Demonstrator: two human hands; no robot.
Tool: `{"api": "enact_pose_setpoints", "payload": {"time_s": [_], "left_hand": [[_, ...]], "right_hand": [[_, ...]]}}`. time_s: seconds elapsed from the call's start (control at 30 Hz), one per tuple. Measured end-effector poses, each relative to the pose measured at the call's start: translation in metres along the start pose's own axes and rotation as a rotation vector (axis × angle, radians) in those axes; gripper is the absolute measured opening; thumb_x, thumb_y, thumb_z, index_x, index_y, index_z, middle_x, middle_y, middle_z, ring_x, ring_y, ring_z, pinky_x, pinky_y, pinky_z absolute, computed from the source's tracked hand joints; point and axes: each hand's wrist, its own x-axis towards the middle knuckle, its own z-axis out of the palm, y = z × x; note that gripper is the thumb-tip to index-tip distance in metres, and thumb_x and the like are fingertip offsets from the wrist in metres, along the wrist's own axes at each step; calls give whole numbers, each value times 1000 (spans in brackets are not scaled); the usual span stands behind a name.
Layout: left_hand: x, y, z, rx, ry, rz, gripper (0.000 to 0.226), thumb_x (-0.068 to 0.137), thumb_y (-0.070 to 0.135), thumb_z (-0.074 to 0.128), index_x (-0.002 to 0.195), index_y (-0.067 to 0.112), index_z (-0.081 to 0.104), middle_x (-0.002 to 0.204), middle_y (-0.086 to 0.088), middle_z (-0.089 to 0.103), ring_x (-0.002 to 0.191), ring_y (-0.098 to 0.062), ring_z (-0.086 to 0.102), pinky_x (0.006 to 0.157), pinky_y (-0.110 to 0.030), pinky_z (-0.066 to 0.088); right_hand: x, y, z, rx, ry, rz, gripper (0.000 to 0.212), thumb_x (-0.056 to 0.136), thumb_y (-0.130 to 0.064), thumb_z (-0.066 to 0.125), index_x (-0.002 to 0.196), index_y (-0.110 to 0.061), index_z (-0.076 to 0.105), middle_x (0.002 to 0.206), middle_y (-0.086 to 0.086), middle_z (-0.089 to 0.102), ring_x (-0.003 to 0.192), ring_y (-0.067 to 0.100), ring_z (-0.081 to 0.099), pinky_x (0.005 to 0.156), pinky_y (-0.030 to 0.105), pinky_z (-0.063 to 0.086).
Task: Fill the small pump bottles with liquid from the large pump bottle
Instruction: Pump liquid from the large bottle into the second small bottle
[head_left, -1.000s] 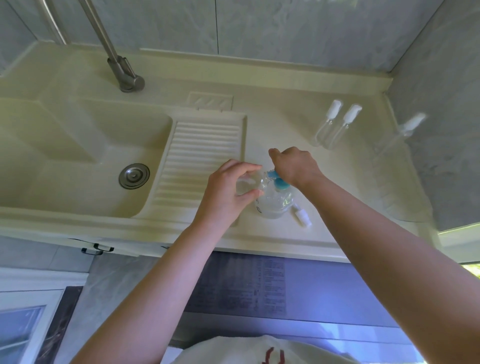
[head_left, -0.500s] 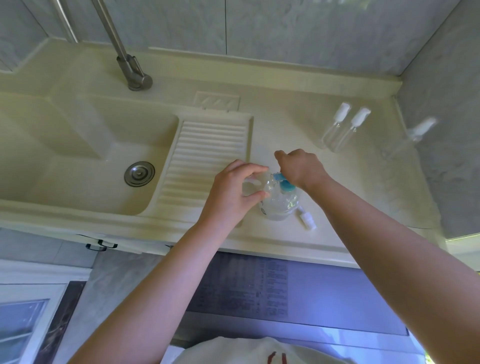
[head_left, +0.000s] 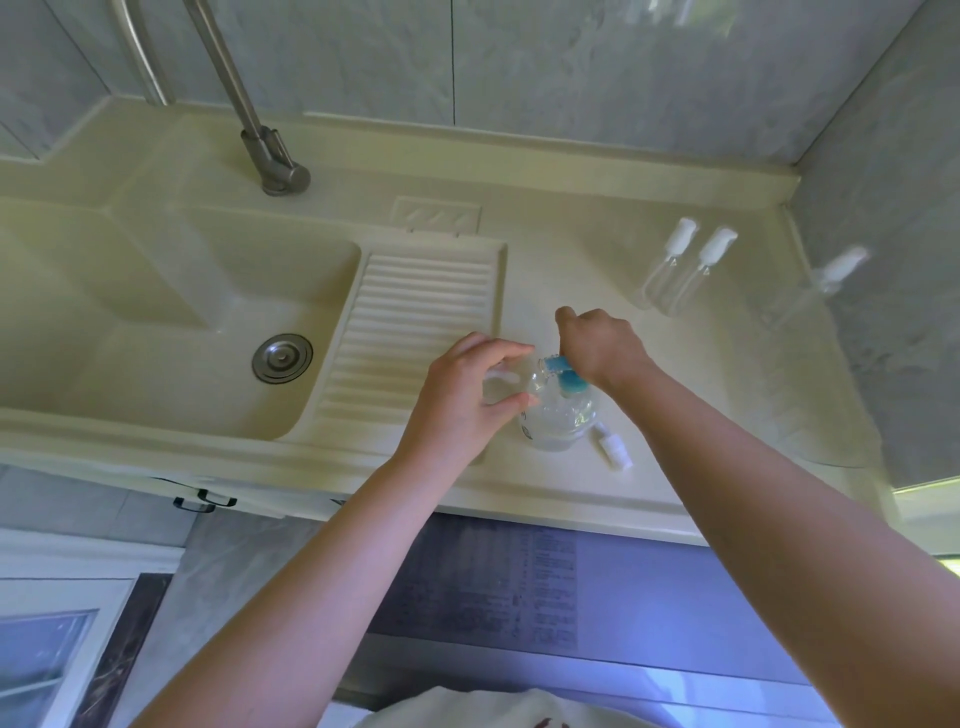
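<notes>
A pale cream sink surface runs under grey marbled wall tiles, seen from above. At the far left the basin drops away with its metal drain at the bottom, and the tap rises from the back ledge. Next comes the ribbed washboard slope.

Just right of that, the left hand has its grip curled round a small clear bottle, thumb and fingers pinching it with its open mouth near the nozzle. Touching or almost touching it stands the large pump bottle, clear, with a blue pump head; liquid shows only in its lower part. The right hand sits on top of that pump head, fingers bent over it, so its grip looks closed on the pump, apparently pressing it down.

A small white pump cap lies on the surface just right of the large bottle, most likely the top taken off the bottle in hand. Further right and back, two small pump bottles stand side by side with caps on, and a third stands apart near the right wall.

As a judgement: filling is under way on one small bottle. Whether the three capped ones are already full cannot be told, since they are clear and blurred. This bottle has yet to be capped
</notes>
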Motion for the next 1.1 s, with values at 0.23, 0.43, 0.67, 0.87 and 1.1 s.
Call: {"api": "enact_pose_setpoints", "payload": {"time_s": [0.23, 0.43, 0.67, 0.87, 1.1], "left_hand": [[1, 0, 1, 7, -8, 8, 47, 70, 11, 86, 114, 18, 71, 105, 4, 63, 92, -3, 65, 91, -16, 47], [0, 2, -1, 10, -6, 10, 47, 70, 12, 86, 114, 18, 71, 106, 3, 63, 91, -3, 66, 90, -14, 47], [1, -1, 2, 12, -3, 0, 47, 69, 11, 86, 113, 20, 71, 106, 4, 63, 92, -5, 66, 89, -14, 47], [1, 0, 1, 22, 1, 5, 47, 69, 12, 87, 113, 21, 71, 105, 6, 63, 91, -3, 65, 89, -11, 45], [1, 1, 1, 22, 6, 8, 48, 69, 11, 87, 113, 20, 71, 105, 5, 63, 90, -4, 65, 89, -14, 47]], "right_hand": [[-1, -1, 2, -33, 30, -21, 36, 94, -33, 29, 70, -10, 44, 77, 11, 49, 66, 26, 42, 59, 34, 31], [0, -1, -2, -32, -24, -3, 48, 94, -41, 27, 93, -8, 62, 93, 15, 61, 85, 33, 56, 75, 37, 43], [-2, -3, 4, -31, 87, 8, 40, 98, -32, 26, 69, -11, 43, 76, 10, 48, 73, 31, 48, 69, 34, 37], [-3, -2, 1, -66, 16, -22, 48, 97, -45, 23, 83, -11, 54, 89, 12, 57, 84, 34, 52, 73, 37, 40], [-4, -3, 6, -110, 58, -22, 29, 95, -22, 22, 69, -16, 32, 73, 6, 40, 60, 18, 32, 52, 29, 20]]}}
